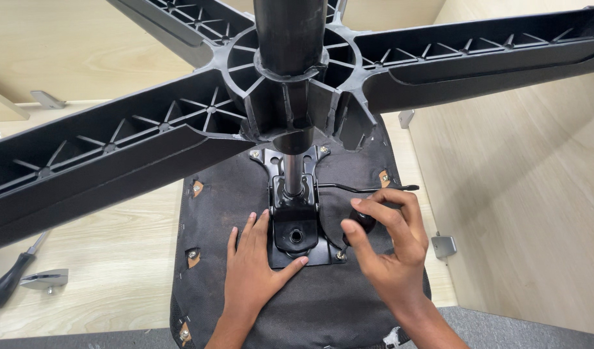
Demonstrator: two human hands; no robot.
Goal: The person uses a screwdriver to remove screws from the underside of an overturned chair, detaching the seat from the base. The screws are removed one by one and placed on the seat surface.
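A black-handled screwdriver [9,281] lies on the table [116,258] far left. My left hand [255,274] rests flat, fingers spread, on the upturned seat underside [323,304], thumb touching the black mechanism plate [296,236]. Just right, my right hand's [391,249] grip pinches the round black knob [363,222] under the lever [368,189].

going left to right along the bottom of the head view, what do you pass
black-handled screwdriver → small grey metal bracket → left hand flat on the black seat underside → black metal mounting plate → right hand on a black knob → grey metal bracket
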